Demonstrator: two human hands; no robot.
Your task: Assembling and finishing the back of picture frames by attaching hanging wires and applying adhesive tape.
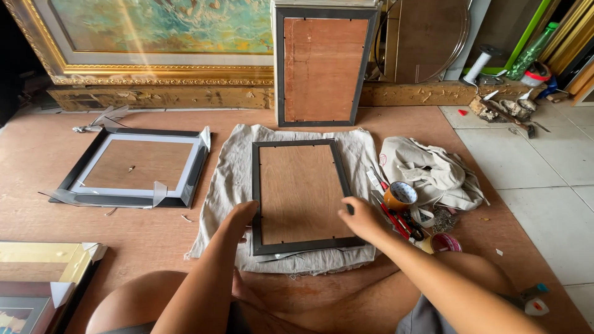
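Note:
A dark grey picture frame (pixel 298 195) lies face down on a pale cloth (pixel 229 179), its brown backing board facing up. My left hand (pixel 242 213) rests on the frame's left edge, near the lower corner. My right hand (pixel 357 218) presses on the right edge and the backing board, fingers bent. Neither hand lifts the frame; both are touching it. My knees show at the bottom of the view.
An empty frame with wrapped corners (pixel 133 167) lies to the left. Another backed frame (pixel 322 65) leans upright beyond the cloth, beside a large gilt-framed painting (pixel 154 37). A cup (pixel 399 196), tape rolls, small tools and a crumpled cloth (pixel 433 170) sit to the right.

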